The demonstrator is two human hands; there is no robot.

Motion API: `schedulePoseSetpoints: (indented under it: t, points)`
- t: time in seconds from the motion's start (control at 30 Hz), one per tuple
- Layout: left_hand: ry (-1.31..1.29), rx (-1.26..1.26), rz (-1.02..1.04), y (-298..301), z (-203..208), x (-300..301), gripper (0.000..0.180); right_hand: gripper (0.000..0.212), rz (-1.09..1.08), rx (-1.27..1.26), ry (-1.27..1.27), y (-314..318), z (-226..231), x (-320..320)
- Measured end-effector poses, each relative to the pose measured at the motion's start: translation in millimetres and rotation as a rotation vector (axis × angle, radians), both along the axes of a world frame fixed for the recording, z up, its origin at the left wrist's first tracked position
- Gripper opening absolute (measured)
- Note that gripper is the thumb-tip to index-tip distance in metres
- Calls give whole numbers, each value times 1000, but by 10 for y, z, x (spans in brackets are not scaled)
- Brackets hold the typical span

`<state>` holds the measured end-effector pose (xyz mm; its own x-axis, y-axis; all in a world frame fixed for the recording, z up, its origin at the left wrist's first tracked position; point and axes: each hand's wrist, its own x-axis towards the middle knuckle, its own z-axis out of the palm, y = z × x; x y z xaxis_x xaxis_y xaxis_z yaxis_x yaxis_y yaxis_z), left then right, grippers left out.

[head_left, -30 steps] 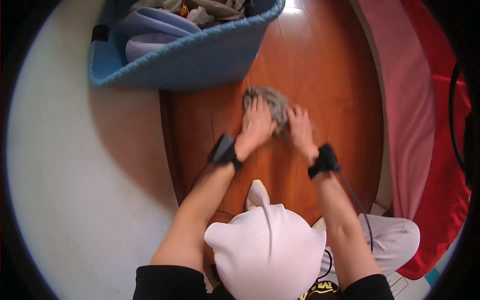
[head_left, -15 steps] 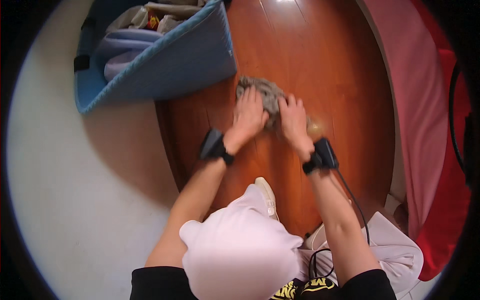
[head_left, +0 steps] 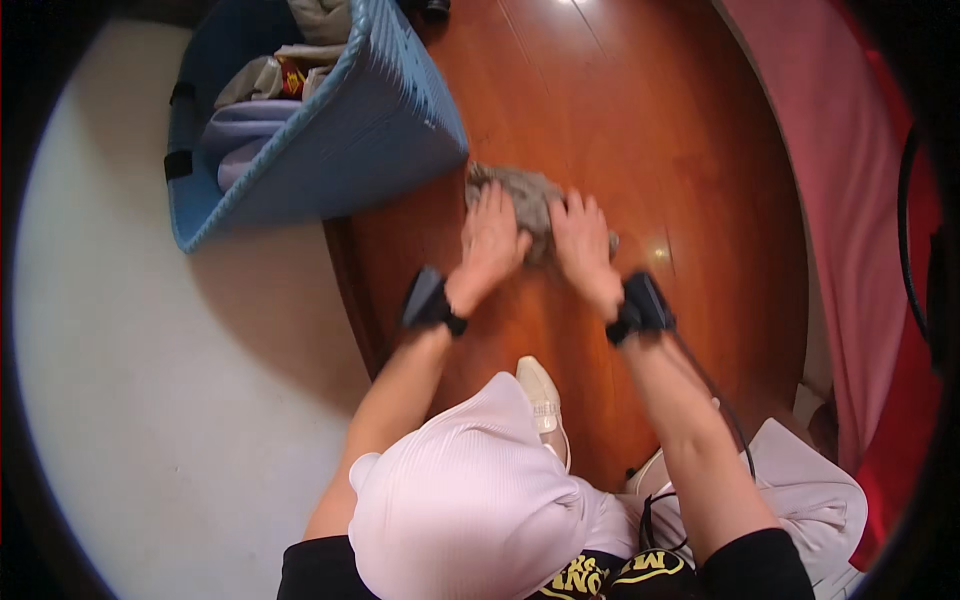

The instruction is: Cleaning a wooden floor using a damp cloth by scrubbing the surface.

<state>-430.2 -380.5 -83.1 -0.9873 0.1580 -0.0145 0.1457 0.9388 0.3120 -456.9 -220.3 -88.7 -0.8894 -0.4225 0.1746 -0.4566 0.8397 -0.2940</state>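
On wooden floor [head_left: 650,130], a grey cloth [head_left: 535,195] slants lengthwise, right end nearer, under left hand [head_left: 490,242] and right hand [head_left: 583,243], grip unclear.

Resting left hand [head_left: 489,240] and right hand [head_left: 584,240] on a crumpled grey-brown cloth [head_left: 536,203] against the glossy wooden floor [head_left: 720,200], with black straps [head_left: 429,302] just behind the hands, a blue bin [head_left: 370,150] to their left, pink fabric [head_left: 830,150] well to their right.

Cloth [head_left: 537,205] is lying on the floor [head_left: 640,120] beneath the fingers [head_left: 490,205]; a bin [head_left: 375,130] is sitting beyond, leftward, items [head_left: 255,118] resting inside; a shoe [head_left: 540,395] is resting before a knee [head_left: 460,490]; a drape [head_left: 810,190] is running along the right.
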Motion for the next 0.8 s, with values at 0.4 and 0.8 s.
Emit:
schedulePoseSetpoints:
  t: [0.4,0.8]
  points:
    - [-12,94,-83,-131,97,-398,55,8,5,-86,-2,-116,19,-391]
    - [-6,-53,22,58,109,-29,68,9,6,-34,-64,49,34,70]
